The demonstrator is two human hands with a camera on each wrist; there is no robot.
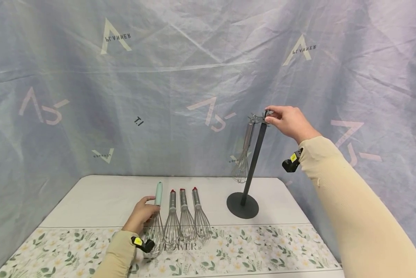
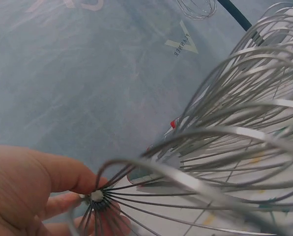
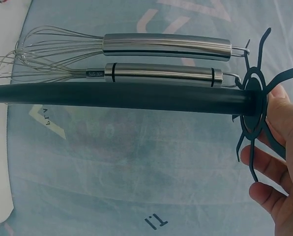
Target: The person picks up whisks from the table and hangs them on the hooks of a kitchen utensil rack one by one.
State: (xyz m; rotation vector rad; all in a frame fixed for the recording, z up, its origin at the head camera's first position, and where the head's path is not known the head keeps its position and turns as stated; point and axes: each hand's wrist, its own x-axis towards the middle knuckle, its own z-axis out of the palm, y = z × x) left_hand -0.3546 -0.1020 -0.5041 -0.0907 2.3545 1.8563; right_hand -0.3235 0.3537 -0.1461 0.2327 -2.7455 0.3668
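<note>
My left hand (image 1: 143, 213) grips a whisk with a mint green handle (image 1: 158, 193) where its handle meets the wires. In the left wrist view the thumb and fingers (image 2: 70, 174) close round the base of those wires. My right hand (image 1: 291, 120) holds the hooked top ring (image 3: 254, 105) of a dark upright stand (image 1: 253, 166). Two steel whisks, one nearer the edge (image 3: 166, 45) and one beside the pole (image 3: 163, 73), hang by their loops from its hooks. Beside the mint whisk lie three steel whisks with red tips (image 1: 183, 199), in a row.
The stand's round base (image 1: 242, 205) rests on the right part of the white table (image 1: 107, 193). A floral cloth strip (image 1: 246, 251) runs along the front under the whisks' wires. A grey printed curtain (image 1: 169, 77) hangs behind and at both sides.
</note>
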